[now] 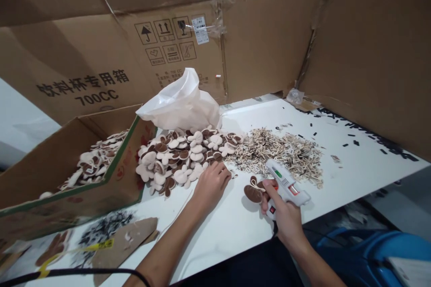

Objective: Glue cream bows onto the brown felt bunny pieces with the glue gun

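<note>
My right hand (286, 219) is wrapped round a white hot glue gun (286, 182) with a green mark and orange details. Between its thumb and fingers it also pinches a brown, rabbit-head-shaped felt piece (253, 193) with a cream cord loop on it. My left hand (213, 181) rests at the near edge of a heap of white and brown felt pieces (182, 156). Its fingers are curled together, and what they hold, if anything, is hidden. Just beyond both hands lies a pile of small cream cord loops (286, 152).
A cardboard box (124, 179) with more felt pieces stands at the left. A white plastic bag (185, 103) sits behind the heap. Tall cardboard walls (269, 40) enclose the back. Black bits (367, 132) are scattered at right; a black cable (90, 271) crosses the lower left.
</note>
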Action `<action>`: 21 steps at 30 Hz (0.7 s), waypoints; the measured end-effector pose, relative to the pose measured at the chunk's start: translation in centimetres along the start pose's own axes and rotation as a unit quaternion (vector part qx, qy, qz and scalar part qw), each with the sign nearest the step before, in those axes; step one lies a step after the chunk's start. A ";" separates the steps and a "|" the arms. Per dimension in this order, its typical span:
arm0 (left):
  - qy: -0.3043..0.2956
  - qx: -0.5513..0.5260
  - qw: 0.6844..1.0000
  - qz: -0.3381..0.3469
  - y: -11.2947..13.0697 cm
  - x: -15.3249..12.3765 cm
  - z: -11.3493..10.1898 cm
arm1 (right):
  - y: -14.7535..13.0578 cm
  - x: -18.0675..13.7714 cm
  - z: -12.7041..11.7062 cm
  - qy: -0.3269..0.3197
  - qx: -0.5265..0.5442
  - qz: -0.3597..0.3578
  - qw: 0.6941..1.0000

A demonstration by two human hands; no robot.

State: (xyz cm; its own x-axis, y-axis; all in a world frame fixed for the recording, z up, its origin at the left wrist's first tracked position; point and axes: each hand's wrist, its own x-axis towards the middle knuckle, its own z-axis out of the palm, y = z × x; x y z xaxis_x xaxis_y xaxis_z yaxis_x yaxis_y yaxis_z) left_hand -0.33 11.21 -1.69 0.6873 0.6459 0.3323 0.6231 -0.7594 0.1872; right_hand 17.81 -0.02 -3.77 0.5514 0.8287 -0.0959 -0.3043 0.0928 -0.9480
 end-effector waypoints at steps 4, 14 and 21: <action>0.009 -0.022 1.000 0.002 0.4 0.0 -0.5 | 0.3 0.0 -0.2 -0.002 -0.003 0.008 1.000; 0.031 -0.063 0.997 -0.026 1.6 0.0 -0.2 | 0.2 0.1 -0.1 -0.002 -0.005 0.006 1.000; 0.056 -0.115 0.990 -0.065 1.6 0.1 0.2 | 0.3 0.1 -0.2 -0.007 -0.011 0.003 1.000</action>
State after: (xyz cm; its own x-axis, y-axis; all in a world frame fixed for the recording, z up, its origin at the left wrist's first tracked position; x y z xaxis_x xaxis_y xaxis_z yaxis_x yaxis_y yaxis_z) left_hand 0.79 10.04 -1.53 0.5524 0.7369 0.3896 0.5943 -0.6759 0.4359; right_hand 17.93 -0.05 -4.12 0.5384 0.8370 -0.0976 -0.2909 0.0760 -0.9537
